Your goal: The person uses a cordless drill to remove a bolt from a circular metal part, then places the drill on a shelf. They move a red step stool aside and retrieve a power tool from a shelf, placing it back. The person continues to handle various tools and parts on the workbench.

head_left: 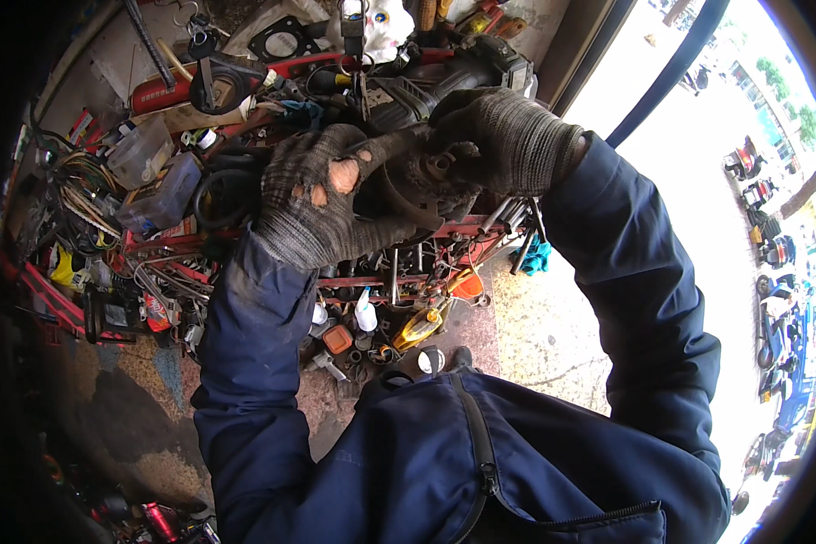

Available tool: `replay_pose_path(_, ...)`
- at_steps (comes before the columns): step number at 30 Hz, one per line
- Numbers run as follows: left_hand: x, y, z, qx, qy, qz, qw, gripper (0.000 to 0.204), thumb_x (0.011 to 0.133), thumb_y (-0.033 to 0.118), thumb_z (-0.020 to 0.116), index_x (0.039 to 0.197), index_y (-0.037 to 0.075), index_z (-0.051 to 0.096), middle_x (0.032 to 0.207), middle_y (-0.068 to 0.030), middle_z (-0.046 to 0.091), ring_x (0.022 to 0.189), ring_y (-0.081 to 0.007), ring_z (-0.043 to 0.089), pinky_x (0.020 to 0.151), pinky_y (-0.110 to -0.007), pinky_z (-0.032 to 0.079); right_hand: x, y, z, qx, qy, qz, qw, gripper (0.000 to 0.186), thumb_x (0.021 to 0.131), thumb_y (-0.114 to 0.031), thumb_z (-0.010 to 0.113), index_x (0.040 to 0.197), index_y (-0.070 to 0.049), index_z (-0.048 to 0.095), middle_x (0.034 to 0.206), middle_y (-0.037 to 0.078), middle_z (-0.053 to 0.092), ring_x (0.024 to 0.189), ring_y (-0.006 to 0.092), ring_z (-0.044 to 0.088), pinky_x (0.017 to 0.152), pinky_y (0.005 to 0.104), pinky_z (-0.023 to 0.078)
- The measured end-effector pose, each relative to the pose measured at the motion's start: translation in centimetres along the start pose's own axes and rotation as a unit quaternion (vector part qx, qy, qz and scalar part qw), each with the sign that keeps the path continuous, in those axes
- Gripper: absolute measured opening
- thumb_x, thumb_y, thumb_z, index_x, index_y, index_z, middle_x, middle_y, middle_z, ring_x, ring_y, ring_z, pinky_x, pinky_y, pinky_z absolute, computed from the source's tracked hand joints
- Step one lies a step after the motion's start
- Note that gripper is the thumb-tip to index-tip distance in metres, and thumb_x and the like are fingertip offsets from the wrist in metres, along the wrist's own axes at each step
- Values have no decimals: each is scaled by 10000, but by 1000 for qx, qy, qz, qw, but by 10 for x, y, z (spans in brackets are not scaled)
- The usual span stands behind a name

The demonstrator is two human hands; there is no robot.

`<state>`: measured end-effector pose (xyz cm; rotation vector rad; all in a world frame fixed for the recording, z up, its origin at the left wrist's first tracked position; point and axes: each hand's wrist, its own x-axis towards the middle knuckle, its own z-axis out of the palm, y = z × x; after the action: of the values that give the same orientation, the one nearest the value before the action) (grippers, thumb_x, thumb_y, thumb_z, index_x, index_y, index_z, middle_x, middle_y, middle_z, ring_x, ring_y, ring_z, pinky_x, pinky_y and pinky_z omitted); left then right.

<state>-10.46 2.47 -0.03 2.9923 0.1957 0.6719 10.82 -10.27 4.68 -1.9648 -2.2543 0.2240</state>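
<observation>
Lying between the hands, the round metal part (419,189) has the left hand (322,190) half-curled around its left, thumb beneath; the right hand (503,136) bends against its upper right, grip partly hidden. Neither is nearer; its long axis is unclear.

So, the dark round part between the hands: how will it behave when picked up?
The dark round part is probably stiff and heavy for its size, since it looks metal. Its curved edge suggests it could roll if stood up. The grimy-looking surface may be slippery; I can't tell whether it's oily.
</observation>
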Motion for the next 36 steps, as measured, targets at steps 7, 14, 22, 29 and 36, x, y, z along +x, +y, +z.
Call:
replay_pose_path(7, 1, 1, 4, -26, 19, -10, 999, 811, 584, 530, 833, 1287, 209, 588, 1162, -151, 580, 1037, -365, 594, 896, -485, 491, -1, 1, 1, 0, 37, -45, 998, 399, 735, -77, 723, 1132, -95, 686, 1097, 155, 642, 1025, 334, 631, 903, 389, 526)
replay_pose_path(14, 0, 1, 2, 10, 12, -13, 1000, 814, 571, 499, 848, 1285, 207, 586, 1177, -162, 574, 1044, -378, 592, 909, -496, 486, -3, 2, 0, -6, 25, -37, 999, 354, 755, -39, 695, 1103, -104, 690, 1057, 153, 643, 1003, 342, 633, 884, 399, 531)
replay_pose_path(22, -1, 1, 6, 21, 20, -21, 999, 819, 569, 523, 840, 1279, 199, 590, 1163, -149, 581, 1055, -370, 588, 919, -492, 477, -1, 3, 5, -17, 46, -74, 996, 324, 762, -6, 686, 1073, -94, 689, 1058, 149, 635, 999, 335, 634, 868, 398, 536)
replay_pose_path(29, -1, 2, 7, 27, 28, -27, 999, 812, 588, 538, 826, 1278, 182, 589, 1180, -147, 577, 1052, -366, 590, 928, -487, 475, 1, 3, 5, -39, 54, -83, 994, 318, 785, -172, 706, 1099, -126, 695, 1044, 141, 659, 986, 335, 644, 849, 409, 535)
replay_pose_path(36, 1, 4, 5, -41, 34, -33, 998, 812, 573, 635, 799, 1262, 245, 618, 1135, -136, 608, 1056, -342, 593, 951, -502, 457, -1, -3, 6, -62, 37, -18, 997, 346, 740, -95, 709, 1081, -58, 664, 1070, 163, 618, 998, 350, 627, 881, 401, 528)
